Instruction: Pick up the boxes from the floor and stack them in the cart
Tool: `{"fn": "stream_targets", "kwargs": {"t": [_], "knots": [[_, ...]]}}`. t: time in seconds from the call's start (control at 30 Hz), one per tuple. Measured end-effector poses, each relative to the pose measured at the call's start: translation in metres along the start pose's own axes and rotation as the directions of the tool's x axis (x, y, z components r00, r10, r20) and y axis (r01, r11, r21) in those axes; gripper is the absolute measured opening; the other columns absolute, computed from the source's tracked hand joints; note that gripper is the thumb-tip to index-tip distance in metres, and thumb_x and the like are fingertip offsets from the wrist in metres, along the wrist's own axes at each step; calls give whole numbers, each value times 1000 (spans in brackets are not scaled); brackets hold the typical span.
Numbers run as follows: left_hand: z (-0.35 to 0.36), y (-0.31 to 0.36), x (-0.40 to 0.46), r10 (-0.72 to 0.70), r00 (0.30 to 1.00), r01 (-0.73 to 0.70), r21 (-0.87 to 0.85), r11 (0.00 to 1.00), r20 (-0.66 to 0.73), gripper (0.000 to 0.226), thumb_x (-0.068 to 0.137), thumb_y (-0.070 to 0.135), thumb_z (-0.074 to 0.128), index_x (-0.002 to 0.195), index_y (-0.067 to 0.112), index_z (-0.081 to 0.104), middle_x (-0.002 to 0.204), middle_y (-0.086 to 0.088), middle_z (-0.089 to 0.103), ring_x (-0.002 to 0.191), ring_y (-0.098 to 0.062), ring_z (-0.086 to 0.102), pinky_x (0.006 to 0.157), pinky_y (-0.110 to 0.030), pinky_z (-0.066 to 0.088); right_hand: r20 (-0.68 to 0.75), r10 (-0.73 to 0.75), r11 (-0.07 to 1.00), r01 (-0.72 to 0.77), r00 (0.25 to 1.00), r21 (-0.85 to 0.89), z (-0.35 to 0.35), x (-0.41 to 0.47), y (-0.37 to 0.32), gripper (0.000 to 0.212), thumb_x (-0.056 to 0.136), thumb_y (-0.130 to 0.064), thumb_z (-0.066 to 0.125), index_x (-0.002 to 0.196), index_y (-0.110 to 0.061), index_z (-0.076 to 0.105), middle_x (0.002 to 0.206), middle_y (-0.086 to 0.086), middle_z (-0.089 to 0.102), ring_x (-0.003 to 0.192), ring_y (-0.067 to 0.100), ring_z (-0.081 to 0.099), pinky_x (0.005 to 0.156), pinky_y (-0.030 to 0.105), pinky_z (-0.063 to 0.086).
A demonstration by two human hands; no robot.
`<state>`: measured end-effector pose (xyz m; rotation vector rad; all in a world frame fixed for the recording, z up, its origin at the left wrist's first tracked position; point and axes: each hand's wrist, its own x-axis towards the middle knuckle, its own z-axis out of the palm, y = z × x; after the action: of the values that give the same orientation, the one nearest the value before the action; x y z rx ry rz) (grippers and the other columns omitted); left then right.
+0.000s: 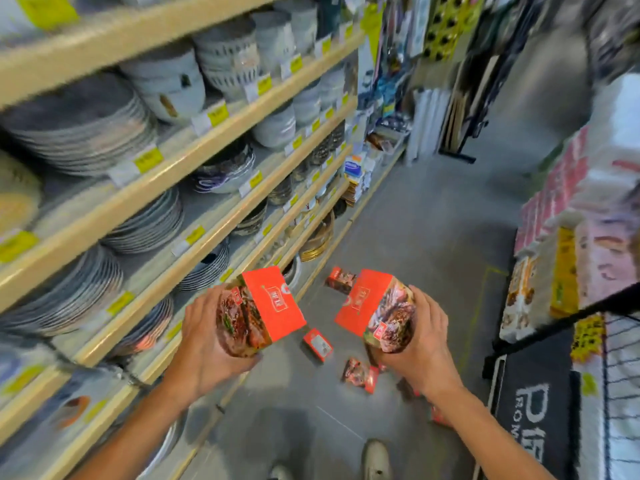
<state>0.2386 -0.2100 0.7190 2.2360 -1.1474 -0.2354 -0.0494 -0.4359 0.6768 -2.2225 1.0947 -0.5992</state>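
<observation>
A: Boxes — where do I stand on them?

B: I have one in each hand. My left hand (207, 337) grips a red box (258, 311) by its end, and my right hand (420, 337) grips another red box (375, 308); both are lifted clear of the floor (415, 220).

A: And what's left?

B: Below and between my hands a small box (318, 344) lies on the floor, another (341, 279) lies beyond the right hand, and one (361, 374) lies just under it. The cart (620, 375) stands to the right of my right hand; I judge neither held box is stacked yet.
</observation>
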Motion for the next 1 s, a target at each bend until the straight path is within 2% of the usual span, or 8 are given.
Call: {"fn": "stream_targets", "kwargs": {"t": [0.1,0.27,0.37,0.47,0.53,0.6,0.73,1.0], "knots": [[-32,11,-13,21,993,-23,-19,1000,-117,121,40,61,87,142,21,34,129,9,38,123,-17,38,107,-48,37,-20,-63,988,65,998,138,-10,11,-35,122,48,-40,89,152,-18,30,146,-4,36,137,16,28,118,45,30],[-66,40,-41,-13,958,6,-23,1000,-286,115,44,70,81,140,45,21,127,22,30,124,-6,31,107,-33,29,-7,-259,925,251,966,286,-13,42,-75,117,45,-51,84,148,-21,37,141,-19,37,135,11,32,112,32,29],[-80,52,-64,-108,930,102,-34,994,-353,120,45,84,75,144,38,25,133,21,31,129,-7,31,109,-33,28,36,-405,856,365,913,367,-10,62,-103,116,45,-43,93,145,-25,38,132,-37,33,131,4,34,109,28,29],[-94,54,-98,-180,879,191,-19,981,-442,120,45,66,85,145,44,24,138,18,33,133,-8,31,112,-36,31,88,-519,784,433,850,445,3,73,-131,118,45,-41,95,145,-30,34,130,-36,34,128,-6,32,107,19,27],[-105,58,-126,-229,827,255,-21,967,-513,116,43,61,86,140,54,22,133,25,33,130,-5,32,110,-30,31,128,-593,735,470,795,489,17,76,-152,118,47,-48,92,146,-28,33,130,-23,40,128,-1,35,108,25,31],[-114,62,-156,-303,763,341,-44,939,-571,116,43,60,87,142,43,30,135,16,38,130,-11,36,111,-37,35,162,-651,694,496,741,521,32,74,-174,119,48,-42,97,147,-25,34,130,-15,40,127,9,40,107,36,36],[-128,69,-219,-371,618,433,-93,896,-693,113,43,52,89,140,44,32,126,18,41,123,-14,40,102,-34,37,252,-741,625,503,623,597,59,50,-215,127,48,-38,100,145,-51,20,131,-21,32,131,11,36,110,35,35],[-147,85,-370,-452,301,644,-170,746,-839,112,45,44,92,141,28,38,125,4,46,121,-19,43,100,-34,37,370,-876,479,468,310,742,100,-53,-311,127,51,-43,99,150,-45,20,138,-28,23,141,8,27,112,34,31]]}}
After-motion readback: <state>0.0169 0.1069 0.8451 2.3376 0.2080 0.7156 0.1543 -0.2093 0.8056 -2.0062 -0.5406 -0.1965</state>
